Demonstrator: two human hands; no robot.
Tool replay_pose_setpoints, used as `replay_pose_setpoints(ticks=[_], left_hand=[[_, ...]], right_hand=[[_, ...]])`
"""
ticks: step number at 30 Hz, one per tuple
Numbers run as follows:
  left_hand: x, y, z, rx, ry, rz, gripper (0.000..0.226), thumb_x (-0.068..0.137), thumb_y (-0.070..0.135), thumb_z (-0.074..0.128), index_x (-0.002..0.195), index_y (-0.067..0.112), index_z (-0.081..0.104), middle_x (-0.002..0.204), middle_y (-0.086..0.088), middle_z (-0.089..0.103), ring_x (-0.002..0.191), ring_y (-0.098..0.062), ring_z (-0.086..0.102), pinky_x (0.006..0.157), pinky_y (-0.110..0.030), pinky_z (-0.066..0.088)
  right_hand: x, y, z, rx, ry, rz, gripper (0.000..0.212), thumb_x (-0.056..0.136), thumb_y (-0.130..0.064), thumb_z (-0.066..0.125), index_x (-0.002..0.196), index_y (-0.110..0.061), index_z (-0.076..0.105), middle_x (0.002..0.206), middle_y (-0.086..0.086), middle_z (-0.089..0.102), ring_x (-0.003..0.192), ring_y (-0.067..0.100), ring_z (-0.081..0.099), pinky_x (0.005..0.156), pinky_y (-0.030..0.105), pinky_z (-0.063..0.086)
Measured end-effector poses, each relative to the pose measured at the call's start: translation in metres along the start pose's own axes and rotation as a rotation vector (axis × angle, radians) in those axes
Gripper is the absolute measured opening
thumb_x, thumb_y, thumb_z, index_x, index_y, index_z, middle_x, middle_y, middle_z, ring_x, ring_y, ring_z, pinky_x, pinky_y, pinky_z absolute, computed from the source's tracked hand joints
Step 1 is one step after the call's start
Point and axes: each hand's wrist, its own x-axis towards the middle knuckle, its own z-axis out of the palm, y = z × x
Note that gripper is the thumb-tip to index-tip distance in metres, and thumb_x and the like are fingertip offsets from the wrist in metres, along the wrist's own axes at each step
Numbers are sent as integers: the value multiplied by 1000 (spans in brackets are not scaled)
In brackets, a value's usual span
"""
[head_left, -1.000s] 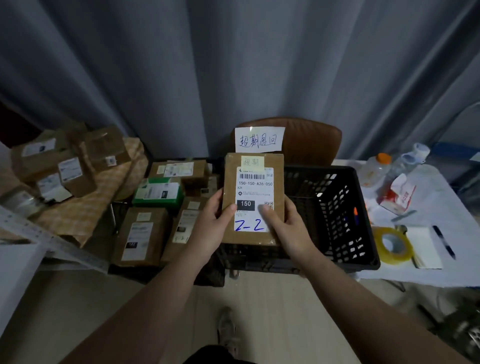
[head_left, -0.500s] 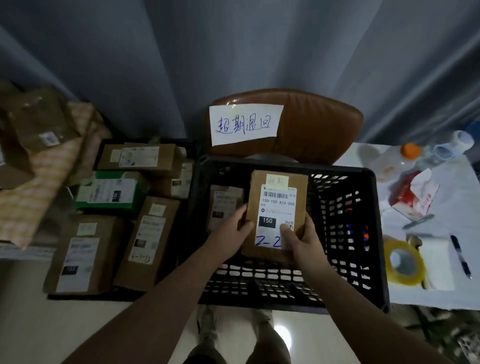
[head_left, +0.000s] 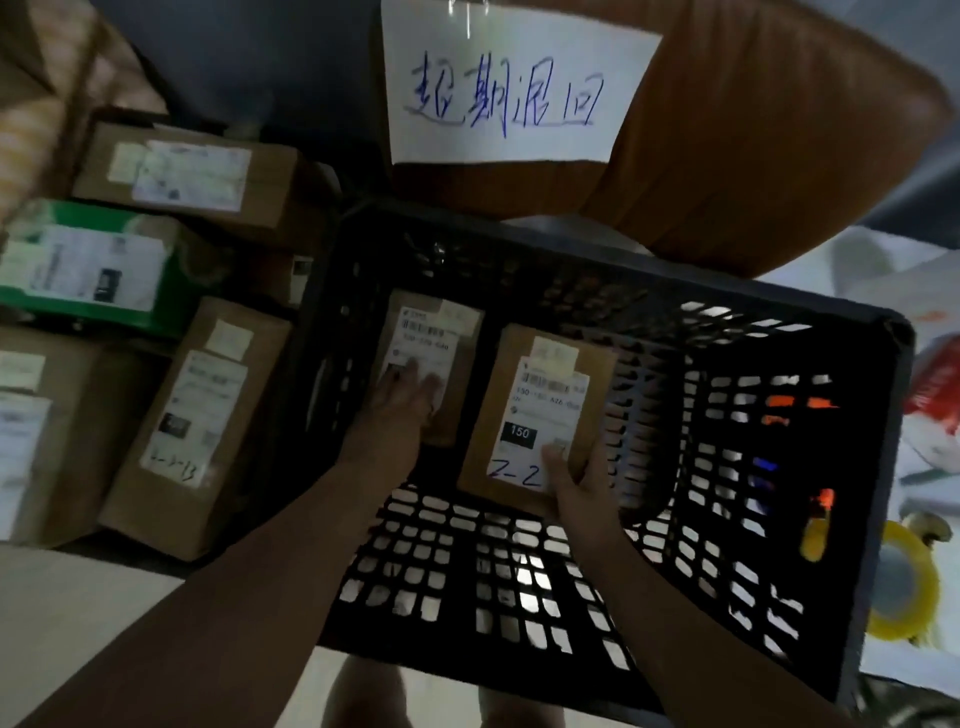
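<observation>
- Cardboard parcel (head_left: 540, 410), marked "Z-2" in blue on its white label, sat inside the black crate (head_left: 467, 561), right of centre, label up. I could not tell whether its underside had reached the crate floor.
- Right hand (head_left: 576, 483) gripped the parcel at its near right corner, with the thumb pressed on the label and the other fingers curled beneath, out of sight.
- From that grip the parcel extended away from me and slightly to the left. Its long axis ran near-to-far, roughly parallel to the crate's short walls.
- Left hand (head_left: 400, 410) was not on this parcel. It rested, fingers fairly straight, on the label of a second parcel (head_left: 441, 332). That one lay just beside the first, to its left, with its long axis also near-to-far. A narrow gap showed between the two.
- Right forearm came in over the crate's near wall with the wrist bent downward. Left forearm crossed in from the near left corner.
- I judged that the right hand alone governed the set-down. The far end would need lowering flat, then the fingers sliding out toward me while the gap was kept.
- Surroundings: a handwritten paper sign (head_left: 514, 88) on a brown chair (head_left: 753, 156) behind the crate, more boxes (head_left: 197, 431) at left, and a yellow tape roll (head_left: 904, 587) at right.
</observation>
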Motion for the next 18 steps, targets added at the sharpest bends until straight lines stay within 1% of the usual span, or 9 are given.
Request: replay_pose_setpoints(ticks=[3,4,5,8,10,12,15,16,18], left_hand=[[-4,-1,6,-38,57,8,79,89,-12,40,153,23,8,160,-3,-10,147,-26,-7,120,-40,7],[-5,-2,6,-35,62,5,79,89,-12,40,153,23,9,161,-2,-9,147,-25,-7,120,-39,6],[-5,-2,5,-52,64,-4,77,90,-11,41,153,23,11,161,-2,-8,147,-24,-5,120,-40,7],[-3,0,-3,-221,73,-52,53,100,6,40,150,19,28,161,-6,9,147,-29,7,119,-47,14],[-1,-1,-5,-278,96,-43,45,102,13,37,147,18,35,159,-7,18,145,-33,15,116,-52,19],[-1,-1,-5,-264,91,-41,46,101,9,37,147,16,35,158,-8,18,145,-33,16,116,-51,20],[-1,0,-2,-171,67,-52,65,92,-10,41,150,16,28,160,-9,9,146,-27,12,120,-39,14],[-3,1,-2,-130,63,-51,69,90,-13,41,150,16,25,161,-8,6,147,-26,10,120,-36,12],[-5,5,-1,-69,47,-59,72,89,-12,41,152,18,21,161,-7,2,147,-25,7,120,-35,11]], right_hand=[[-6,4,-2,22,-13,-24,48,96,-18,55,141,-28,39,130,-2,61,116,19,61,91,43,54],[-5,2,1,-3,-18,-46,49,96,-17,54,142,-24,38,130,-1,61,115,17,62,89,40,55],[-3,1,4,-24,-15,-71,50,96,-18,55,143,-22,37,130,-1,61,115,17,62,90,41,55],[6,-6,14,-77,15,-101,59,94,-30,59,146,-25,32,132,-3,60,119,18,59,96,49,51],[15,-12,18,-99,7,-129,60,96,-29,57,148,-25,29,133,-3,59,120,18,59,95,49,52],[26,-16,18,-127,4,-156,57,97,-25,55,148,-21,30,132,-3,60,118,16,60,94,45,53],[37,-19,13,-178,12,-158,54,95,-23,58,144,-17,36,126,-3,63,112,13,63,91,38,55],[39,-19,11,-202,26,-143,51,95,-23,59,141,-16,39,122,-5,64,110,13,64,89,35,56],[38,-21,11,-278,87,-118,44,92,-26,63,130,-16,44,113,-9,64,105,14,64,88,38,57]])
